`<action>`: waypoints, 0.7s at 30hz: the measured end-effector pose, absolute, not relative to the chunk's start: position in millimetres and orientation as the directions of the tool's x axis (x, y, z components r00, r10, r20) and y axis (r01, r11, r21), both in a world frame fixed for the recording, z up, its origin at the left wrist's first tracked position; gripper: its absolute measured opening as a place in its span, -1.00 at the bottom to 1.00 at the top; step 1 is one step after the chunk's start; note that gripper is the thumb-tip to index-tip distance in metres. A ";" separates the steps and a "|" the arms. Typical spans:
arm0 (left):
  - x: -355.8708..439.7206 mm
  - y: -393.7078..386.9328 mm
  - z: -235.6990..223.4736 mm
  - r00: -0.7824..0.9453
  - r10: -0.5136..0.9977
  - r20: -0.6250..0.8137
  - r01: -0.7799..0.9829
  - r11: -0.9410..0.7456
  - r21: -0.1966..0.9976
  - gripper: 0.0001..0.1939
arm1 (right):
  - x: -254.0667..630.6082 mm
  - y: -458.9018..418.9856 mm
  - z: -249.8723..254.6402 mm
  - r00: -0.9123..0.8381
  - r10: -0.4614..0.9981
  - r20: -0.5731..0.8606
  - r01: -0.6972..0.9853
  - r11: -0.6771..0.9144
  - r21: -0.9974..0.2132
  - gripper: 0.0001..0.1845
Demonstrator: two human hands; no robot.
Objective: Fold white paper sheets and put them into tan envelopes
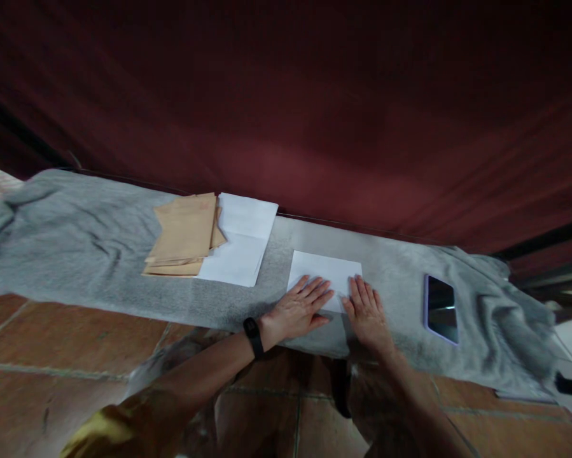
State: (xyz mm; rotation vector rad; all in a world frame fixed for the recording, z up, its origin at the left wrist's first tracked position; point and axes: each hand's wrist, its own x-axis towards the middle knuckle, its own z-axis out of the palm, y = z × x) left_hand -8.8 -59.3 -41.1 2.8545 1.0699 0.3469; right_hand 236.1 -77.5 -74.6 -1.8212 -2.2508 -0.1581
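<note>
A white sheet of paper [326, 266], which looks folded, lies flat on a grey cloth in front of me. My left hand [301, 310] rests on its near left part, palm down with the fingers spread. On the near right corner lies my right hand [366, 312], also flat, its fingers stretched out. Between the two hands a strip of the paper stays visible. The parts under my palms are hidden. Neither hand grips anything.
Left of my hands, brown envelopes [186, 228] overlap a stack of larger white sheets [240, 245]. A phone [441, 309] lies to the right. The grey cloth [114, 238] covers a long, narrow surface against a dark red backdrop [286, 114]. Tiled floor [66, 356] shows below.
</note>
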 end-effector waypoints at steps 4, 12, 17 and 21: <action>-8.5 -59.7 -39.9 0.731 0.660 0.176 0.646 -0.751 0.136 -0.34 | 241.3 -77.6 -75.5 -0.159 0.951 0.266 0.980 0.184 -0.072 -0.34; -8.3 -58.8 -42.6 0.730 0.658 0.185 0.644 -0.753 0.139 -0.33 | 247.0 -74.8 -64.9 -0.073 0.962 0.263 0.990 0.101 -0.097 -0.34; -8.2 -58.9 -41.6 0.727 0.661 0.184 0.646 -0.750 0.140 -0.33 | 246.8 -66.8 -48.5 0.011 0.971 0.240 0.984 0.032 -0.174 -0.51; -8.1 -59.0 -40.2 0.730 0.662 0.171 0.647 -0.750 0.141 -0.34 | 244.3 -61.9 -38.0 0.062 0.984 0.166 0.967 -0.018 -0.253 -0.57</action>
